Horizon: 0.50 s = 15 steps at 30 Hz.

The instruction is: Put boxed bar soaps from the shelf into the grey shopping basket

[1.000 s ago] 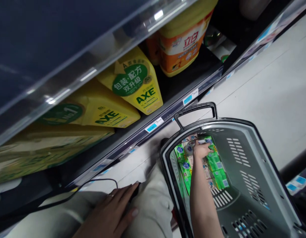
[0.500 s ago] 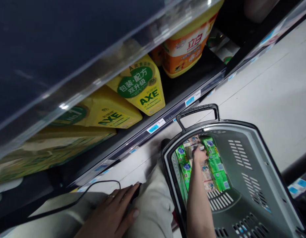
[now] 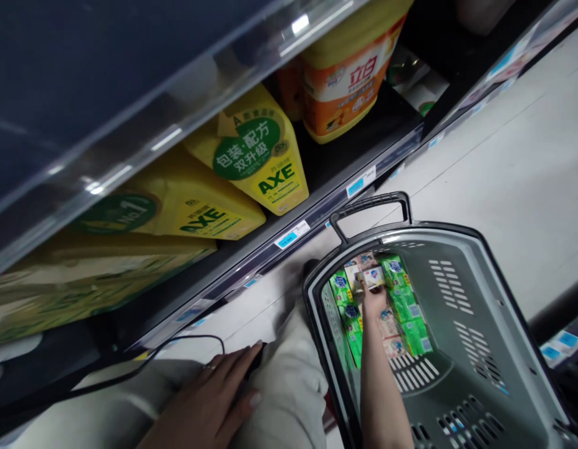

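Inside a grey shopping basket (image 3: 476, 274), my right hand (image 3: 373, 299) grips a small white soap box (image 3: 375, 275) with a blue and orange mark on its face. The box is over pinkish packs (image 3: 390, 324) in the middle of the basket floor. Green packs (image 3: 410, 312) line both sides of them. My left hand (image 3: 214, 390), with a ring on one finger, lies over my light-clad knee (image 3: 289, 386), its fingers stretched out. A dark object shows partly by its fingertips; I cannot make out what it is.
Yellow AXE bottles (image 3: 270, 168) and an orange-labelled jug (image 3: 340, 93) stand on the low shelf at left, behind a clear plastic edge. Price tags (image 3: 292, 235) run along its front. The basket handle (image 3: 373, 209) rises near the shelf. A black cable (image 3: 190, 338) crosses beside my leg.
My right hand has turned the soap box so its printed face now shows upward. The view has shifted slightly. My left hand stays on the knee.
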Each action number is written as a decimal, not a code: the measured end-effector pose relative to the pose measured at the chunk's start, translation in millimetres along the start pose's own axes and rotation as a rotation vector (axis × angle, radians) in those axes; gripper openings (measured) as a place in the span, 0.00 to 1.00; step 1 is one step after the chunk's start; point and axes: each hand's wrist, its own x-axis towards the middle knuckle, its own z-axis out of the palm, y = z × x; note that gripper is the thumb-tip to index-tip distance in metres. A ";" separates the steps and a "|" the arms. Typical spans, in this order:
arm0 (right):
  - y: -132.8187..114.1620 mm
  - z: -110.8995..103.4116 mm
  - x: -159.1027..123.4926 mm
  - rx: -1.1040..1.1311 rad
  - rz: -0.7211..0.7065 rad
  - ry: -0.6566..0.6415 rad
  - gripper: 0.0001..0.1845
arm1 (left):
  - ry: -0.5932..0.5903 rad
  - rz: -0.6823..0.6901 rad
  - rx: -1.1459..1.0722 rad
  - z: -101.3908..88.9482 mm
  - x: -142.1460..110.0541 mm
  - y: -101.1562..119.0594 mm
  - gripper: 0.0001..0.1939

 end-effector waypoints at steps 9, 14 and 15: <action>41.3 26.8 12.7 0.187 -0.008 -0.250 0.19 | 0.101 0.042 -0.022 14.2 -4.0 -8.4 0.26; 45.3 37.8 26.4 0.350 0.009 -0.303 0.20 | 0.074 0.059 -0.004 4.6 -2.4 -3.9 0.27; 45.7 37.7 28.0 0.378 0.011 -0.305 0.19 | 0.057 0.058 0.001 3.0 -2.0 -2.6 0.27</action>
